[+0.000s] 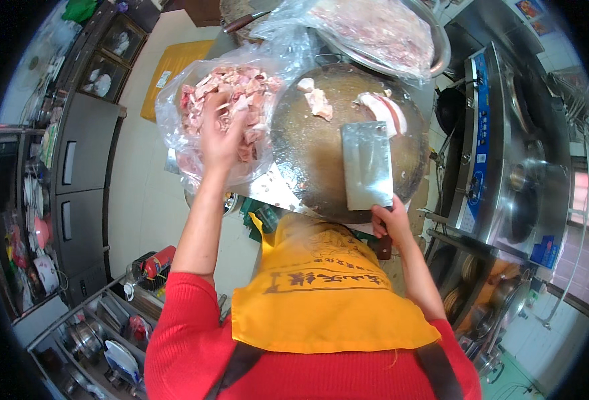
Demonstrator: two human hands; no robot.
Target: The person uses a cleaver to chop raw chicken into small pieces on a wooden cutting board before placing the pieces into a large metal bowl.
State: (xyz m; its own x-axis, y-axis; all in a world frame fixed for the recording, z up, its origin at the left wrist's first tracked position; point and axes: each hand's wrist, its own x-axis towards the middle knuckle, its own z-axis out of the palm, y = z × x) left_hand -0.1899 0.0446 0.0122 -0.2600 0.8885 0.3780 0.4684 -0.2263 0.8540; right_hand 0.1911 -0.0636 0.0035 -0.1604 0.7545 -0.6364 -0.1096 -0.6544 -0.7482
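Observation:
My right hand grips the dark handle of a cleaver, whose broad blade lies flat over the right part of a round wooden chopping block. Just beyond the blade is a strip of pale, fatty meat; a few smaller meat pieces sit at the block's upper left. My left hand is over the chopped raw meat in a clear plastic bag, left of the block. Its fingers are spread and blurred; whether they touch the meat cannot be told.
Beyond the block, a metal basin holds a large bagged piece of meat. A second knife with a wooden handle lies at the top. A steel stove stands to the right, grey cabinets to the left, a fire extinguisher lower left.

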